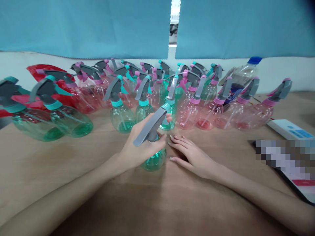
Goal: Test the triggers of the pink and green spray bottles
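Observation:
A green spray bottle (154, 160) with a grey and teal trigger head stands at the middle of the table, tilted slightly if at all. My left hand (140, 139) is wrapped round its neck, just below the head. To the right, my right hand (193, 155) lies on the wooden table (187, 203), fingers stretched toward the bottle but apart from it. Just behind are more green spray bottles (123, 118) with teal collars. Pink spray bottles (188, 114) with pink collars stand beside them on the right.
Rows of green and pink spray bottles fill the back of the table. Red plastic (65, 90) lies among those at left. A large clear bottle with a blue cap (254, 60) is at back right. Nearer are a white device (285, 127) and a blurred-out phone-like object (285, 164).

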A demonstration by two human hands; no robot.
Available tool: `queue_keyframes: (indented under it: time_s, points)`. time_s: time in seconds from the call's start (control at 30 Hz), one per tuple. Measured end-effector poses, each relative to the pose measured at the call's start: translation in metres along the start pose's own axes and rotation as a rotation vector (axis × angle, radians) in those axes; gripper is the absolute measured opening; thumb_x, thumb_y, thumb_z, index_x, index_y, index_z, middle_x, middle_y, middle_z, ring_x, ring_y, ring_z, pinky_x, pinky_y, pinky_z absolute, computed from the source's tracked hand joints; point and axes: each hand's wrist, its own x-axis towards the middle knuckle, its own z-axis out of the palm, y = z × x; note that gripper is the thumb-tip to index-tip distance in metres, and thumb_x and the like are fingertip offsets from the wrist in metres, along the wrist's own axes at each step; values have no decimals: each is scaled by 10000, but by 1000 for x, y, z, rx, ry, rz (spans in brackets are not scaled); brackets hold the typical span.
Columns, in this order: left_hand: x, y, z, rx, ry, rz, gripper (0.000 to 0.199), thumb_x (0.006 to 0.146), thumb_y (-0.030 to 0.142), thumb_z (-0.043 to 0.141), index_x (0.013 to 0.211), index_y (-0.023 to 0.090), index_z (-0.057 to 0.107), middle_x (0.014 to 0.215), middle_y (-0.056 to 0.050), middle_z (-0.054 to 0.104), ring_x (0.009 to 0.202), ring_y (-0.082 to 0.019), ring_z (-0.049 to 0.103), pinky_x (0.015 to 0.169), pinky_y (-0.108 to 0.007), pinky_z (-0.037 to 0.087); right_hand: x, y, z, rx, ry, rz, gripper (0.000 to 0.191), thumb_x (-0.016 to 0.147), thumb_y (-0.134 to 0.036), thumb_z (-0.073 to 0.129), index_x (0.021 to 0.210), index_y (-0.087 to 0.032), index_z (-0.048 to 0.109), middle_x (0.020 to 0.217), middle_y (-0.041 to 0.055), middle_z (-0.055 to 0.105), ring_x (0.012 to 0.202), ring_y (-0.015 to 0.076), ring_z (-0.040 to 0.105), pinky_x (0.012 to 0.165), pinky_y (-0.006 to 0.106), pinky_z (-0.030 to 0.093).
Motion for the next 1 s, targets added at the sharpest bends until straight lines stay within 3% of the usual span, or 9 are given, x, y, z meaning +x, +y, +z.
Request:
queue_keyframes:
  time_s: [0.23,0.4,0.53,0.73,1.0]
  points:
    - [2,1,-5,-17,-52,59,443,776,144,587,1209,226,545,1100,-39,650,631,-100,568,672,-286,538,0,-1,-1,-4,-1,4,529,950,-479,479,1363,-150,506,1457,123,484,1388,272,382,1155,516,306]
    - [0,1,-2,47,27,23,397,748,130,587,1138,180,542,853,-11,624,655,-141,559,654,-302,531,0,-1,-1,-27,-10,-2,529,955,-486,465,1368,-157,500,1463,117,477,1392,271,376,1159,514,298]
    - [0,3,0,71,31,35,375,742,135,562,1114,178,536,767,11,571,627,-145,538,618,-300,515,0,-2,-1,-25,-7,-3,527,951,-476,479,1359,-144,509,1461,127,477,1389,275,380,1159,517,297]
    - [1,7,-2,77,49,61,285,717,152,537,1000,183,533,746,8,544,629,-149,517,620,-299,486,0,-1,-1,-12,3,-1,521,946,-466,494,1360,-150,511,1459,128,480,1385,275,387,1156,515,303]
    - [1,6,-2,56,41,42,335,718,157,558,1051,194,541,816,-15,613,668,-159,559,656,-304,513,0,0,0,17,7,8,523,943,-486,489,1365,-178,513,1461,121,478,1382,282,391,1146,536,309]
